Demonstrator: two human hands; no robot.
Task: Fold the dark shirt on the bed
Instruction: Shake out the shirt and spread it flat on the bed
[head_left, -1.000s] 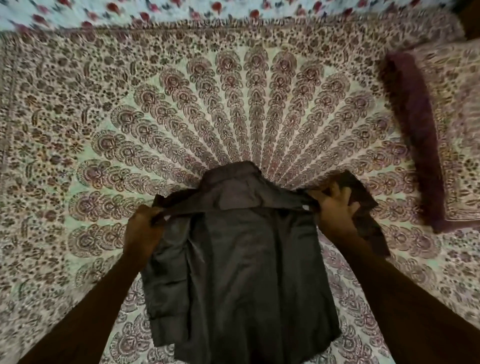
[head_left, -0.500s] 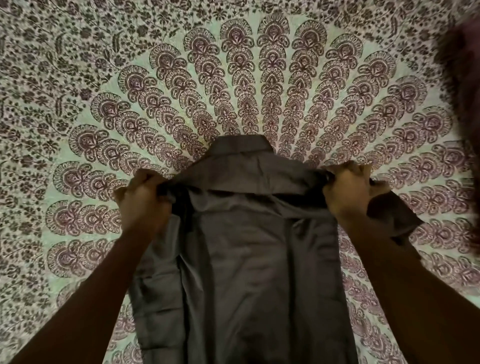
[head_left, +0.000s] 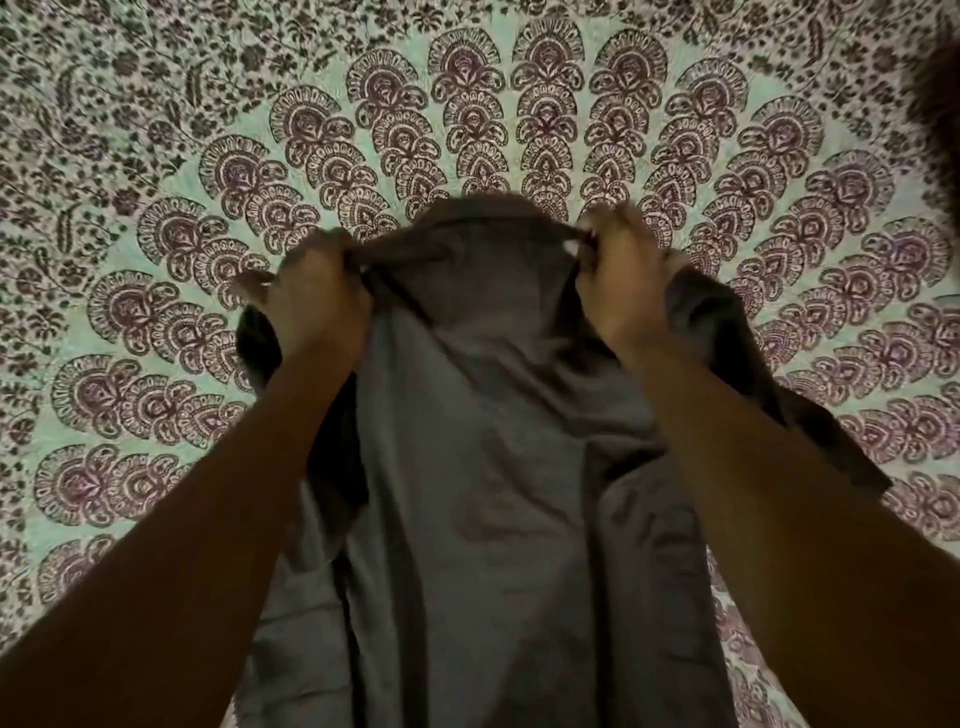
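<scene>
Two grips, left grip (head_left: 311, 296) and right grip (head_left: 623, 280), each pinching a shoulder of dark grey woven shirt (head_left: 493, 467) over paisley-printed bed (head_left: 156, 156); best lowered evenly, cloth taut.

Dark grey shirt (head_left: 488, 467) — bedspread (head_left: 156, 171) pale green, maroon paisley fans.
</scene>
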